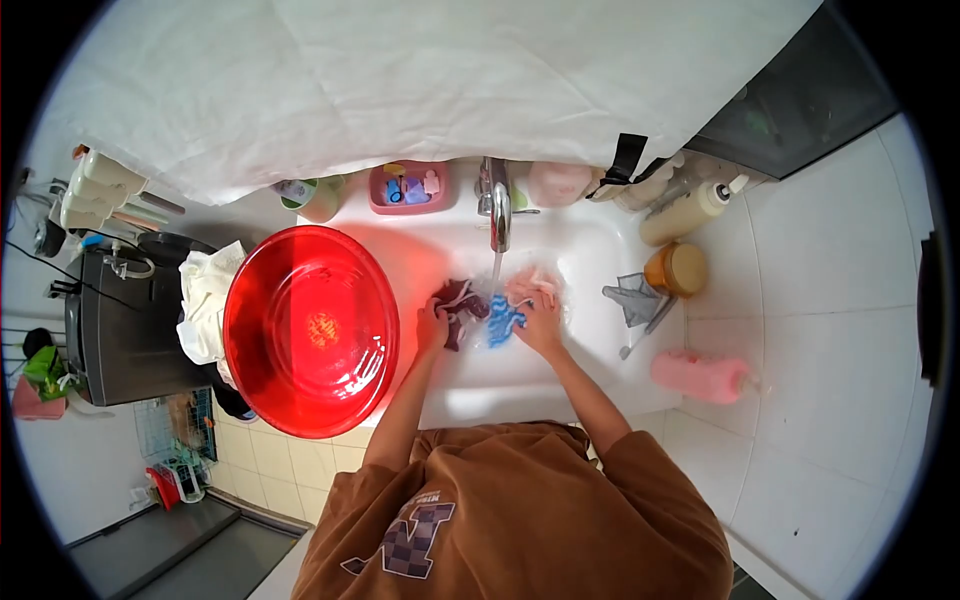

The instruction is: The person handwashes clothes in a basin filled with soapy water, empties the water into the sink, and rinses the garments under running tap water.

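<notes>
Water runs from the metal faucet [499, 215] into the white sink [600, 345]. Under the stream lie three wet pieces of fabric. My left hand [432, 328] is closed on the edge of a dark maroon cloth [462, 306] with pale trim. On the other side, my right hand [541, 322] grips a blue-and-white patterned cloth [500, 322] at its right edge. A peach-pink cloth [530, 280] lies just behind that hand, partly covered by its fingers. The fingertips of both hands are partly hidden in the fabric.
A large red basin [270, 345] stands left of the sink, beside cream cloth [207, 300]. Along the back ledge sits a pink tray [440, 202] of small items. To the right are a pump bottle [690, 212], an amber jar [685, 270], a grey cloth [634, 298] and a pink bottle [697, 376].
</notes>
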Demonstrator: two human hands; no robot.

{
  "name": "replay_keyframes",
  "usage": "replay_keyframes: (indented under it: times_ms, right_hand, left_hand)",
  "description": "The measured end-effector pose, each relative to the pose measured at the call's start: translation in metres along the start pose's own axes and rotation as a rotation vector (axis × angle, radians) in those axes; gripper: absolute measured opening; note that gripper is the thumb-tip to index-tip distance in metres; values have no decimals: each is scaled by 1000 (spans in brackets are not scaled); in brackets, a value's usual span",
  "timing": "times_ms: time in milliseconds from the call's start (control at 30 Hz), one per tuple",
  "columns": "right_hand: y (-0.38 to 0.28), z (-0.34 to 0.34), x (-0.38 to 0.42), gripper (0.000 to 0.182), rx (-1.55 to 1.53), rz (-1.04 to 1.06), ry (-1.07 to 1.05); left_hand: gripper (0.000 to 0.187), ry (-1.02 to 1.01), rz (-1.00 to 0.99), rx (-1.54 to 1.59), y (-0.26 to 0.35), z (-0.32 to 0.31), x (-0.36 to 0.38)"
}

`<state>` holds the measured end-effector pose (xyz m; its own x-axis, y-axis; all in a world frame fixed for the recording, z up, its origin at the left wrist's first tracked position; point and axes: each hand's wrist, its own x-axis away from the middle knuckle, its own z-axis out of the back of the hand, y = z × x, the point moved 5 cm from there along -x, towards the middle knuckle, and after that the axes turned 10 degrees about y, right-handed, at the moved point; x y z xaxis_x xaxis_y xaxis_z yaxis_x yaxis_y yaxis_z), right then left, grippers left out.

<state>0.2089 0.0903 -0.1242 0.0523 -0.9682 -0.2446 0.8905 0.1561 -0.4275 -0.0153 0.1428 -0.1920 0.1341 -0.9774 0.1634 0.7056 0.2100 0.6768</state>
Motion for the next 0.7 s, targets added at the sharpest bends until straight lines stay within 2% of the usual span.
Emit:
replay_keyframes:
  times_ms: [33, 67, 100, 133, 167, 200, 233, 300, 333, 367, 400, 433, 467, 500, 533, 567, 600, 633, 700]
  right_hand:
    - [7, -1, 1, 36, -16, -193, 80]
    - [2, -9, -1, 36, -15, -192, 80]
    - [-2, -9, -2, 36, 49, -306, 252]
    - [-4, -7, -1, 37, 113, -419, 425]
    - [-11, -6, -2, 37, 112, -418, 425]
    - [-21, -4, -2, 37, 150, -374, 330]
    - [-29, -5, -4, 38, 188, -329, 234]
    - [-21, -24, -7, 38, 79, -368, 183]
    - [-8, -50, -6, 37, -114, -401, 149]
    - [-12, -51, -12, 36, -307, -433, 114]
    - [-16, -57, -11, 30, -586, -565, -20]
    - [-22, -52, -11, 30, -585, -563, -20]
    - [-32, -50, -7, 30, -876, -756, -153]
    - [-46, -54, -3, 29, -1168, -945, -292]
    - [-56, -56, -1, 29, -1167, -944, -291]
    - [-62, -52, -1, 34, -1023, -836, -129]
    - [-68, -42, -4, 40, -874, -726, 27]
    - [-71, -41, -6, 40, -872, -728, 31]
    - [-73, -30, -6, 53, -573, -827, 17]
  left_hand:
    - [34, 1, 0, 1, -13, -9, -1]
    - [33, -22, 117, 226, -25, -16, 0]
    - [32, -45, 235, 452, -28, -18, 3]
    - [32, -43, 235, 452, -28, -18, 7]
    - [34, -107, 368, 527, -23, -19, 16]
    - [37, -173, 502, 600, -15, -19, 26]
    - [37, -173, 503, 600, 1, -9, 33]
    - [44, -252, 748, 781, 43, 14, 52]
    - [40, -311, 900, 1013, 64, 21, 60]
    - [40, -307, 898, 1015, 71, 21, 61]
    - [39, -347, 913, 1127, 81, 19, 62]
    - [39, -390, 927, 1240, 88, 17, 63]
    - [39, -475, 860, 1288, 68, -7, 55]
    - [39, -475, 859, 1289, 63, -16, 53]
    - [39, -375, 791, 1161, 60, -20, 50]
    - [39, -279, 722, 1033, 58, -24, 47]
    - [36, -219, 698, 1168, 58, -29, 48]
    - [36, -224, 697, 1167, 56, -35, 51]
    - [35, -144, 565, 1062, 55, -36, 54]
